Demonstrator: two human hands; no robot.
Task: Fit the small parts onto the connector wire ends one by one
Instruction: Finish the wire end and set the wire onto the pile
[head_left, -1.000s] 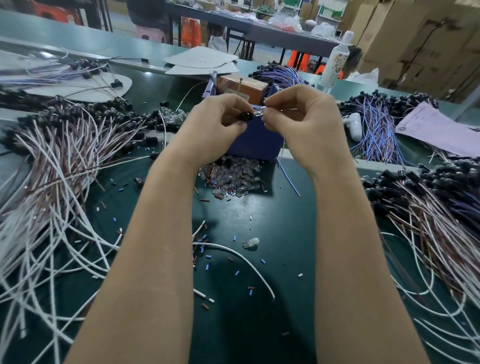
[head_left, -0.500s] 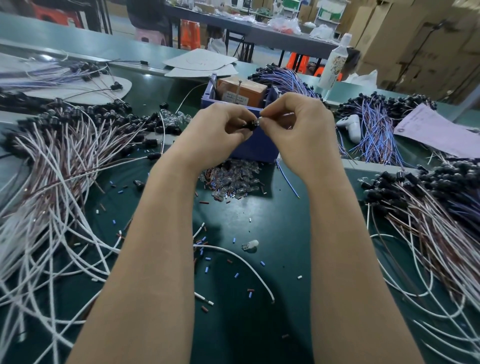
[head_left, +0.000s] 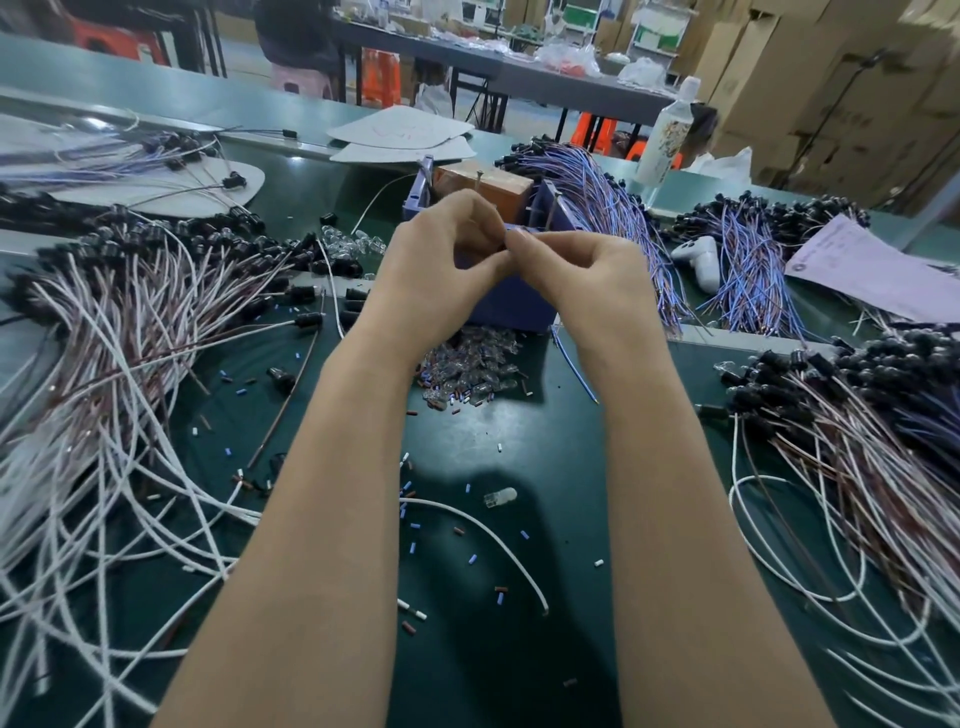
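Left hand (head_left: 441, 260) and right hand (head_left: 576, 270) met above the blue bin (head_left: 514, 306), both pinching one small piece hidden behind the fingertips. Clear small parts (head_left: 470, 371) lay heaped on the tabletop (head_left: 519, 452) just near of the bin, with connector wires (head_left: 130, 322) piled left and right.

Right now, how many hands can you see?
2. Left hand and right hand meet fingertip to fingertip before the blue bin. A person far back shows none.
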